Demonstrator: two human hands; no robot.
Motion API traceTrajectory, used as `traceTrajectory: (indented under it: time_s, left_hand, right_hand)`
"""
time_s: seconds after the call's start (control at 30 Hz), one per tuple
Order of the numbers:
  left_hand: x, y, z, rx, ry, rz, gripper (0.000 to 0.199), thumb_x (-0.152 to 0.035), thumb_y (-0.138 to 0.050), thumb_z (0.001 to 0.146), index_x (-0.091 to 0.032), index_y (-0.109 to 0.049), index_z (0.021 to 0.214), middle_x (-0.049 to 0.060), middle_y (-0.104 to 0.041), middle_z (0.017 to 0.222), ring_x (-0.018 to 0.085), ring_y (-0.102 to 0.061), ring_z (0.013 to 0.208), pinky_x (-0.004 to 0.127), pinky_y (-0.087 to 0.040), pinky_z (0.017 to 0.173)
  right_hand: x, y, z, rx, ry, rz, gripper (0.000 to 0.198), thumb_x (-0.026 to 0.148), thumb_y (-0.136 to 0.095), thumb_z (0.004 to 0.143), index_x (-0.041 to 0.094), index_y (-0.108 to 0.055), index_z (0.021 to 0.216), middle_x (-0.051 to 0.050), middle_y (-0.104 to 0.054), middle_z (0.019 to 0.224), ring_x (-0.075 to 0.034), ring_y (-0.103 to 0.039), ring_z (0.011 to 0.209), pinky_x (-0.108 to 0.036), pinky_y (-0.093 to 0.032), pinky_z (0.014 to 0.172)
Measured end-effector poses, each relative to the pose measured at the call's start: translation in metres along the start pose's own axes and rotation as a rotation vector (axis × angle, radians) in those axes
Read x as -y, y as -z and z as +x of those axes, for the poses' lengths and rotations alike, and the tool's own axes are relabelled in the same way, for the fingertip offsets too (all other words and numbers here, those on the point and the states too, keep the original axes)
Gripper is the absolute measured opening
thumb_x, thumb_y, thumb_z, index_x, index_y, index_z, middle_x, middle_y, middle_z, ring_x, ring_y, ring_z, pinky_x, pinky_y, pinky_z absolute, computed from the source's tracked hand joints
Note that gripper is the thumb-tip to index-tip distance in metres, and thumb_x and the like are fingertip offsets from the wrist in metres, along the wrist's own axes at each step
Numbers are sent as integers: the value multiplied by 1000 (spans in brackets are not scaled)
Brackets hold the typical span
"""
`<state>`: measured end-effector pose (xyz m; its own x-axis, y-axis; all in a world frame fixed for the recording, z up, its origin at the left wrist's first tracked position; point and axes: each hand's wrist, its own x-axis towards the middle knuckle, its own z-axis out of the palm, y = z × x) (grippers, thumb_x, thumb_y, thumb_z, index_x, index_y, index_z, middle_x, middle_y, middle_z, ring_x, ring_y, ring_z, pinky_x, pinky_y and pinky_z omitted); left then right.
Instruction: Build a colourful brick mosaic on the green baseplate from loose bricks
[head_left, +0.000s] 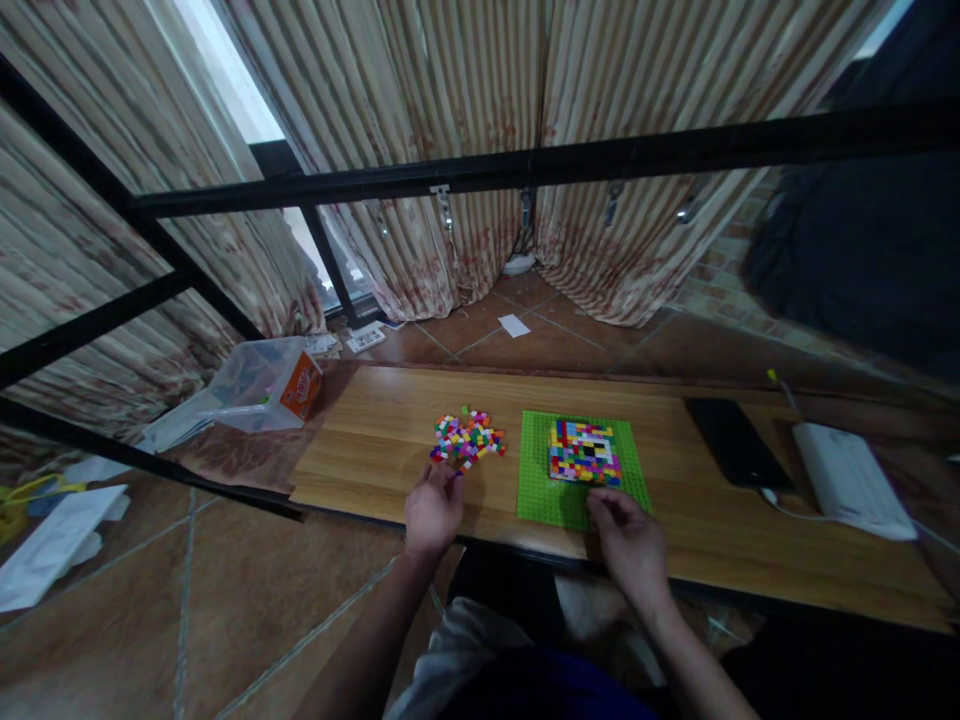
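Small multicoloured toy bricks [469, 438] lie in a loose pile on the wooden table. My left hand [435, 510] is at the pile's near edge, fingers closed, with a bit of purple brick showing at the fingertips. To the right lies a green studded baseplate [536, 490]. On it stands a block of many-coloured bricks [585, 452] built in rows, with a white and black patch in its middle. My right hand [634, 545] is over the baseplate's near edge, just in front of the built block. Its thumb and forefinger are pinched together; whatever they hold is too small to make out.
A black phone [735, 442] and a white power bank [851, 480] with cables lie on the table's right [675, 540]. A clear plastic box [259, 380] with an orange label stands beyond the left end. A black metal rail [480, 172] crosses before the striped curtains.
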<state>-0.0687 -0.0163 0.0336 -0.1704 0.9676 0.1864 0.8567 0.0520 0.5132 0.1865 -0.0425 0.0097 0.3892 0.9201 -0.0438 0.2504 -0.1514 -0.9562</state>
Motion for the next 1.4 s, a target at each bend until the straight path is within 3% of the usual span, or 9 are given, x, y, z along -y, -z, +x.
traceTrajectory:
  time_s: [0.1, 0.23, 0.33, 0.43, 0.6, 0.73, 0.93, 1.1, 1.4]
  left_hand:
    - [-10, 4, -4, 82, -96, -226, 10, -25, -54, 84, -19, -59, 77, 1, -59, 73, 14, -58, 68, 24, -43, 63]
    - [-35, 10, -12, 366, -195, -420, 14, -29, -52, 85, -19, -59, 79, -1, -58, 70, 11, -53, 62, 22, -41, 58]
    - [-50, 9, -17, 505, -194, -506, 14, -30, -53, 85, -19, -58, 77, -4, -54, 64, 10, -50, 57, 21, -39, 54]
    - [-60, 1, -23, 573, -86, -686, 13, -31, -55, 82, -19, -56, 79, -4, -55, 67, 10, -54, 61, 21, -43, 58]
    - [-76, -14, -31, 707, 86, -963, 18, -34, -59, 79, -18, -56, 88, -2, -58, 72, 10, -57, 62, 22, -48, 60]
    - [-87, -17, -31, 746, 85, -962, 17, -32, -57, 81, -16, -58, 86, -4, -55, 63, 9, -54, 57, 20, -46, 57]
    - [-91, -18, -28, 806, 7, -927, 16, -31, -55, 84, -16, -59, 86, -4, -54, 65, 8, -53, 56, 19, -45, 55]
    - [-97, -19, -30, 793, 40, -958, 19, -33, -57, 83, -16, -56, 91, -5, -54, 64, 9, -54, 55, 20, -45, 54]
    - [-103, -21, -30, 795, 14, -1018, 16, -33, -55, 83, -17, -52, 82, -5, -54, 55, 9, -51, 49, 21, -43, 53]
  right_hand:
    - [19, -7, -12, 109, 90, 16, 29, 45, -59, 79, 21, -69, 92, -5, -71, 90, -22, -64, 83, -33, -48, 77]
    - [43, -15, -25, 321, 238, 13, 31, 37, -57, 83, 26, -66, 111, -3, -69, 95, -19, -64, 87, -30, -49, 79]
    - [51, -16, -27, 381, 290, 25, 26, 33, -55, 85, 27, -68, 107, -3, -69, 96, -18, -64, 88, -30, -49, 79]
    - [50, -14, -27, 368, 234, 92, 20, 34, -55, 86, 25, -71, 94, -3, -70, 91, -18, -64, 86, -29, -48, 78]
    - [42, -13, -33, 314, 31, 318, 22, 40, -63, 80, 21, -71, 87, -1, -69, 77, -17, -63, 74, -27, -49, 69]
    - [40, -8, -36, 297, -29, 423, 22, 40, -66, 77, 19, -70, 85, -1, -68, 74, -16, -61, 71, -27, -49, 68]
    - [40, 6, -35, 303, -11, 384, 20, 38, -67, 77, 19, -68, 85, -2, -67, 77, -15, -61, 73, -26, -49, 68]
    - [41, 11, -34, 307, -12, 384, 21, 39, -66, 78, 19, -68, 82, -1, -66, 76, -14, -60, 70, -26, -47, 67]
    - [41, 14, -33, 309, -92, 535, 22, 40, -71, 74, 18, -68, 77, 1, -63, 65, -11, -55, 59, -25, -44, 60]
